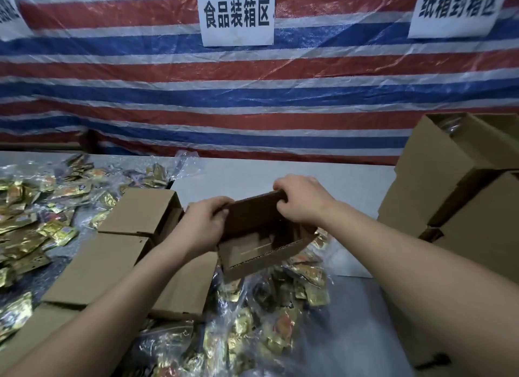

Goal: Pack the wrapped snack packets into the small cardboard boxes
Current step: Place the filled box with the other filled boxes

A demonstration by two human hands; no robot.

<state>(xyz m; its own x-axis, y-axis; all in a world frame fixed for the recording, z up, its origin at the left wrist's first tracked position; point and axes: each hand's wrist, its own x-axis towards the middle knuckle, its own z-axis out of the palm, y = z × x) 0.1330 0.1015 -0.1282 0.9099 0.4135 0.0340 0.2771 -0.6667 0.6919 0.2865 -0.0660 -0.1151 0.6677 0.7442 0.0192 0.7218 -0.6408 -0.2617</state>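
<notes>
Your left hand (pixel 203 226) and right hand (pixel 300 200) grip the empty box (pixel 261 236) open above the packets (pixel 266 320); next, you fill it.

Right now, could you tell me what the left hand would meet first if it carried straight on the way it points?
The left hand already grips the near-left wall of the open box; pushing on up and right, it would probably meet the right hand on the far rim, though depth is unclear.
</notes>
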